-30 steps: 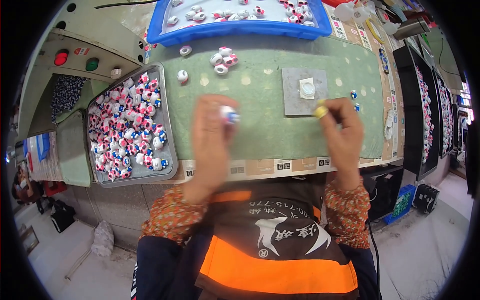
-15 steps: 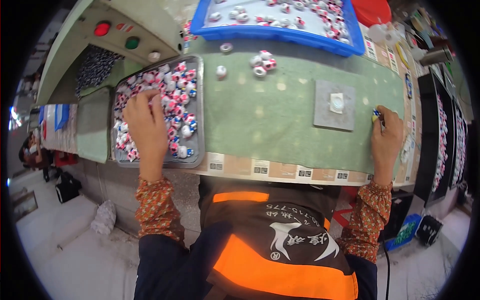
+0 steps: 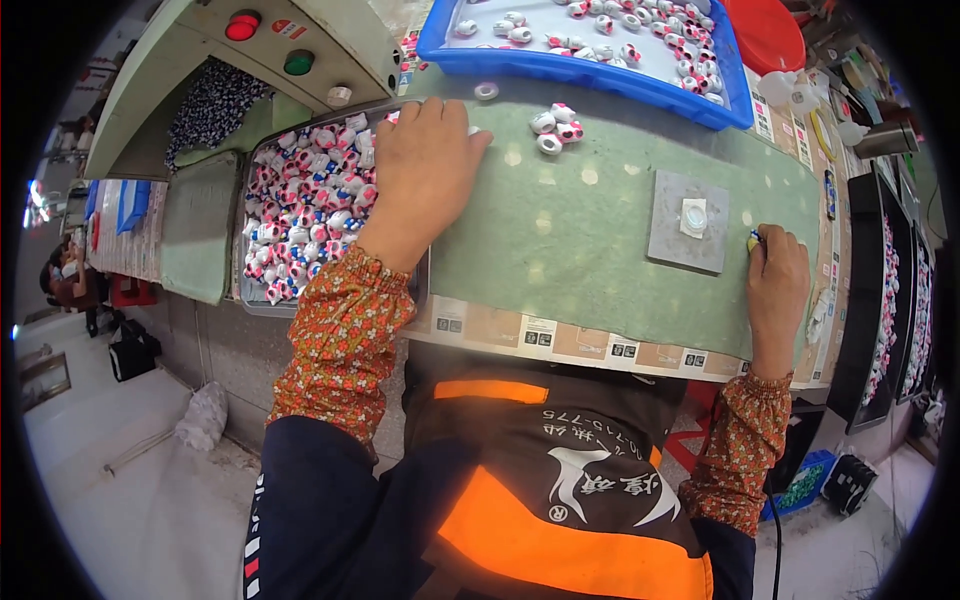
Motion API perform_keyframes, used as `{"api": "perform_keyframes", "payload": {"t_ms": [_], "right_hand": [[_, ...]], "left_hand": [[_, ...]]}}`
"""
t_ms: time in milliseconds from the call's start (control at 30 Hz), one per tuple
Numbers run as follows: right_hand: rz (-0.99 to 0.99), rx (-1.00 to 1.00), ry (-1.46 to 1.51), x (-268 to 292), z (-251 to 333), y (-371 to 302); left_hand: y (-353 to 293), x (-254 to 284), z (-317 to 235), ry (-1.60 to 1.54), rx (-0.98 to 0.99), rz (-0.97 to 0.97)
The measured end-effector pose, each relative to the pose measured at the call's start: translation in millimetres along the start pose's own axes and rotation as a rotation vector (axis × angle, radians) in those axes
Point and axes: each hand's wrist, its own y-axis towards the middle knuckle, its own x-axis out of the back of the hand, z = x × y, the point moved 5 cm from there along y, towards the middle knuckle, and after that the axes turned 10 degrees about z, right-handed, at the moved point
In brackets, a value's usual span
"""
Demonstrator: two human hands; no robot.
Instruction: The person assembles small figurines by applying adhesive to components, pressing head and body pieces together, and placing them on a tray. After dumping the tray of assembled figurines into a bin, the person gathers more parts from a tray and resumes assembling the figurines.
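Arching the left hand [image 3: 428, 165] over the grey tray [image 3: 423, 277]'s rim, nearest a white piece [image 3: 474, 130] by the thumb tip; can't tell fingers clamped from apart. Pinching a tiny blue piece [image 3: 757, 236], long axis unreadable, in the right hand [image 3: 782, 272], just right of the grey slab [image 3: 668, 235].

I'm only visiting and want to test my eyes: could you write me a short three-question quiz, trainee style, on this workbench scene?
1. Multiple choice: which of the person's hands is nearer the grey square plate? a) left b) right
2. True or false: the blue tray holds small white-and-pink pieces.
3. Fill in: the mat under the plate is ____.

Key: 1. b, the right hand; 2. true; 3. green.
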Motion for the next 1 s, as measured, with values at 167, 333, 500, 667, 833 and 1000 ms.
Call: {"api": "perform_keyframes", "payload": {"t_ms": [167,333,500,667,833,1000], "right_hand": [[0.012,0.037,-0.096,-4,2,7],[0.072,-0.121,0.244,4,3,10],[0.17,-0.173,0.817,-3,14,9],[0.272,-0.061,0.868,0,36,13],[0.194,0.12,0.555,7,54,22],[0.155,0.278,0.281,4,68,28]], "left_hand": [[-5,-7,-6,-0.132,-0.027,0.046],[-9,-3,-10,-0.277,-0.01,0.06],[-16,10,-12,-0.651,-0.012,-0.005],[-32,12,-20,-1.488,0.19,0.151],[-54,12,-45,-1.955,0.223,0.307],[-68,7,-78,-2.026,0.199,0.397]]}}
